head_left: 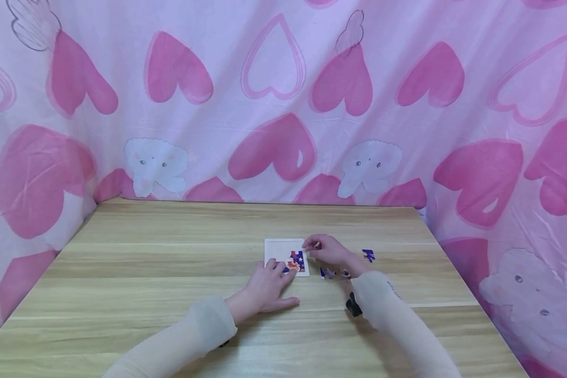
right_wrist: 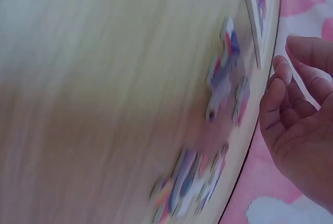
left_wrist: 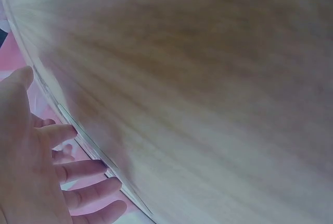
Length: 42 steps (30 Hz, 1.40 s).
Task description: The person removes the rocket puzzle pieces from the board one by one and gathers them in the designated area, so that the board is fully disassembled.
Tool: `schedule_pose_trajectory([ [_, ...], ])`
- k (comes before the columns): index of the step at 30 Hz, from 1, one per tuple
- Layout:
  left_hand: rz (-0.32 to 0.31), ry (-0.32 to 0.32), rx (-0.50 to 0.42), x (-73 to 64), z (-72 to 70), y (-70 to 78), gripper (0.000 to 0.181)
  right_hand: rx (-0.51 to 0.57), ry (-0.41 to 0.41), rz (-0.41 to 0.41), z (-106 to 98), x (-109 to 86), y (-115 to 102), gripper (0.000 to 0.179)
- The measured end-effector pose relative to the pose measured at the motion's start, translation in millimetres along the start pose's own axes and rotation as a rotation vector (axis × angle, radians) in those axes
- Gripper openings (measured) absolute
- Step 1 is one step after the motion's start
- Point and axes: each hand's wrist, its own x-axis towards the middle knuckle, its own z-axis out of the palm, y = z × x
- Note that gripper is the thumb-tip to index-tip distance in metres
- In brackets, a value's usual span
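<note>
A white puzzle board [head_left: 276, 247] lies on the table, with a few joined pieces [head_left: 296, 260] of dark blue, white and orange in its lower right part. My left hand [head_left: 266, 286] rests with spread fingers on the board's lower left edge; in the left wrist view the left hand [left_wrist: 31, 156] meets the board's thin edge [left_wrist: 104, 156]. At the board's right edge is my right hand [head_left: 328, 249], its fingers loosely bent. No piece shows between the fingers of the right hand [right_wrist: 299, 99] in the right wrist view. Loose puzzle pieces [right_wrist: 223, 78] lie near that hand.
On the wooden table [head_left: 170, 247], one loose puzzle piece [head_left: 368, 255] lies right of the right hand, and several more pieces [head_left: 331, 273] lie nearer, partly behind the right wrist. A black wrist device [head_left: 353, 304] shows under the right sleeve. A pink heart-print curtain [head_left: 274, 147] surrounds the table.
</note>
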Motion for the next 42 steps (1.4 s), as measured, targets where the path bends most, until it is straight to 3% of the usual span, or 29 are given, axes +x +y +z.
schedule_pose_trajectory([
  [9, 0.002, 0.005, 0.009, 0.2, 0.8, -0.4, 0.077, 0.007, -0.053, 0.1, 15.2, 14.4, -12.0, 0.024],
  [16, 0.0, 0.01, 0.018, -0.4, 1.7, -0.3, 0.077, -0.105, -0.064, 0.029, 19.0, 20.1, -12.4, 0.019],
  [28, 0.0, 0.01, 0.029, -0.1, 2.2, -0.8, 0.077, -0.011, -0.096, 0.08, 19.6, 24.3, -14.7, 0.019],
  [42, 0.007, 0.023, 0.022, 1.0, 3.5, -0.8, 0.077, 0.095, -0.074, 0.009, 14.5, 15.9, -14.2, 0.017],
])
